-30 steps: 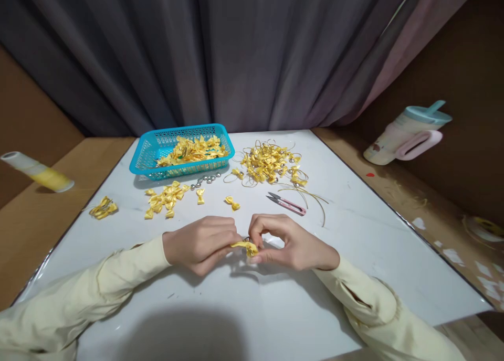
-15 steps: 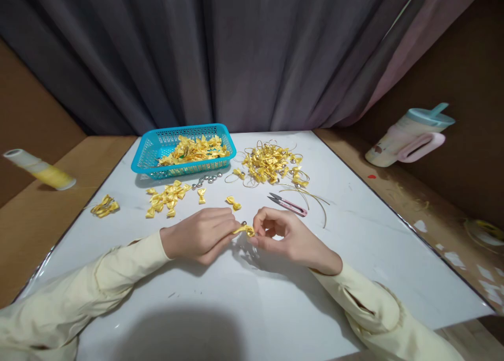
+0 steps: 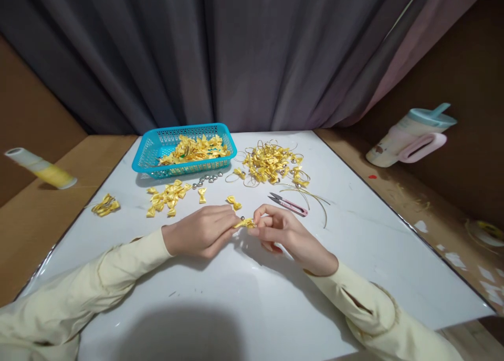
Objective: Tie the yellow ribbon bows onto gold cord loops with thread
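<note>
A yellow ribbon bow [image 3: 246, 223] is pinched between both hands above the white tabletop, a small silver bell-like bead [image 3: 242, 219] showing at its upper edge. My left hand [image 3: 202, 230] grips the bow's left end, fingers closed. Thumb and forefinger of my right hand [image 3: 281, 229] close on its right end; the other fingers curl beneath. Just beyond the hands lie a loose bow [image 3: 233, 202] and another bow [image 3: 202, 195]. Pink-handled thread snips [image 3: 289, 204] rest beyond my right hand, beside thin gold cords [image 3: 315, 195].
A blue plastic basket [image 3: 136, 161] of yellow bows stands at the back left. To its right is a pile of corded bows [image 3: 268, 161]. Silver beads [image 3: 207, 179] and loose bows [image 3: 168, 197] lie in front. A thread spool [image 3: 41, 168] and a lidded cup [image 3: 409, 135] flank the table.
My right hand has turned slightly, its lower fingers now curling below the thumb. The bow between the hands has risen a little. Everything on the table stays in place.
</note>
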Demonstrator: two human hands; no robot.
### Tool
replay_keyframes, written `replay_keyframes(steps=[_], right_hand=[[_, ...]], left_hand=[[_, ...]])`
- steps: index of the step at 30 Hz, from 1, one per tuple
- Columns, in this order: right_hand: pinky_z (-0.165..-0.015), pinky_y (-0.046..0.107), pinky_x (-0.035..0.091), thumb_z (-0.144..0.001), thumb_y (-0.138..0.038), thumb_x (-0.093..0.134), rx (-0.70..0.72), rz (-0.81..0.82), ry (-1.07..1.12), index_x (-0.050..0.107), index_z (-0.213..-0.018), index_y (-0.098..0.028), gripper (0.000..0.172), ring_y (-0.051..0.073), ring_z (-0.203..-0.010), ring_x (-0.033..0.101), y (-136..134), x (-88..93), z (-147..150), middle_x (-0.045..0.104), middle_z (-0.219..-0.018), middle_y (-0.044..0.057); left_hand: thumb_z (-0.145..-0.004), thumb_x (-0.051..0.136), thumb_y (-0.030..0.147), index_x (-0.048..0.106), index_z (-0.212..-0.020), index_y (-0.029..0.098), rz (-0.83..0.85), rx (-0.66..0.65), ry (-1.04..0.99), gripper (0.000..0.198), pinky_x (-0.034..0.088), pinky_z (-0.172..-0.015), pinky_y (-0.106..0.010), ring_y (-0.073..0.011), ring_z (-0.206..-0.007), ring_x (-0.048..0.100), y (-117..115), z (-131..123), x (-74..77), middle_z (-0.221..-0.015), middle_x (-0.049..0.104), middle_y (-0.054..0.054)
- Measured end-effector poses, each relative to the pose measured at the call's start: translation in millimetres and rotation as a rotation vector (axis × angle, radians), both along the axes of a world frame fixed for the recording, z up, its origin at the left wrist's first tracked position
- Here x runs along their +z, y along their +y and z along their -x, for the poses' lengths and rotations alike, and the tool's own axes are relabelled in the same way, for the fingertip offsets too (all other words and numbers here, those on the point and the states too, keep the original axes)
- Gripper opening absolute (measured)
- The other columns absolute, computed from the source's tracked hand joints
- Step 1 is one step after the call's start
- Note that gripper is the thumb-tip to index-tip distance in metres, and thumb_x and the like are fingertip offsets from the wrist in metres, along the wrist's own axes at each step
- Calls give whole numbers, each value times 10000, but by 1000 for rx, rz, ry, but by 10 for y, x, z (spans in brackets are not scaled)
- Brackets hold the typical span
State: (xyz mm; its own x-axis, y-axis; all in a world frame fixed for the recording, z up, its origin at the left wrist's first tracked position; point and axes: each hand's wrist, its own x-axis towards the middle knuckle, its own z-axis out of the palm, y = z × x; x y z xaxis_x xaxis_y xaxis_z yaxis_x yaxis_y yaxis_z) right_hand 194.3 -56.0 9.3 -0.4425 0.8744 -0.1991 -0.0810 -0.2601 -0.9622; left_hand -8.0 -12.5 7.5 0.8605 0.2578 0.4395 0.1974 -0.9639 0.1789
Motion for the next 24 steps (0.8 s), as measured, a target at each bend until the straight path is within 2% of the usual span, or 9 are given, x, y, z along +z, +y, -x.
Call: replay_keyframes(steps=[7, 12, 15, 19, 22, 24], right_hand=[[-374, 164, 218, -747, -298, 671, 40, 12, 33, 441, -797, -190, 260, 47, -381, 317, -2, 2, -20, 410, -460, -104], [-399, 164, 257, -746, -307, 670, -13, -115, -64, 425, -783, -187, 276, 51, -401, 324, -24, -6, 13, 396, -473, -105], [-446, 178, 283, -803, -287, 599, -74, -360, -235, 433, -786, -184, 196, 59, -438, 317, -47, -54, 26, 379, -493, -93], [-473, 205, 280, -881, -214, 472, -150, -875, -573, 471, -857, -181, 41, 74, -437, 330, -74, -155, 20, 412, -511, -67], [-474, 231, 257, -902, -157, 431, -204, -1223, -792, 500, -895, -171, 71, 86, -423, 345, -75, -228, 16, 445, -498, -49], [-468, 244, 241, -904, -139, 427, -246, -1343, -876, 512, -902, -162, 88, 94, -418, 351, -74, -259, 25, 450, -486, -42]], left_hand=[[-906, 299, 130, 520, -770, 130, -86, -26, 34, 260, 375, -537, -278, -169, -583, 421, 10, -10, 23, -623, 513, -60], [-901, 306, 129, 525, -776, 129, -83, -5, 44, 252, 369, -531, -274, -168, -580, 423, 10, -8, 31, -619, 508, -58], [-899, 315, 126, 530, -780, 122, -71, 4, 37, 246, 367, -532, -274, -169, -583, 422, 2, -4, 30, -621, 508, -58], [-921, 312, 145, 526, -810, 116, 88, 48, 16, 243, 388, -575, -263, -160, -617, 453, -9, -3, 26, -666, 523, -57], [-941, 317, 176, 504, -809, 125, 250, 105, -25, 235, 401, -621, -251, -149, -657, 490, -17, -10, 27, -707, 531, -50], [-945, 325, 187, 489, -794, 134, 322, 152, -51, 229, 392, -608, -240, -135, -636, 489, -23, -14, 27, -698, 517, -32]])
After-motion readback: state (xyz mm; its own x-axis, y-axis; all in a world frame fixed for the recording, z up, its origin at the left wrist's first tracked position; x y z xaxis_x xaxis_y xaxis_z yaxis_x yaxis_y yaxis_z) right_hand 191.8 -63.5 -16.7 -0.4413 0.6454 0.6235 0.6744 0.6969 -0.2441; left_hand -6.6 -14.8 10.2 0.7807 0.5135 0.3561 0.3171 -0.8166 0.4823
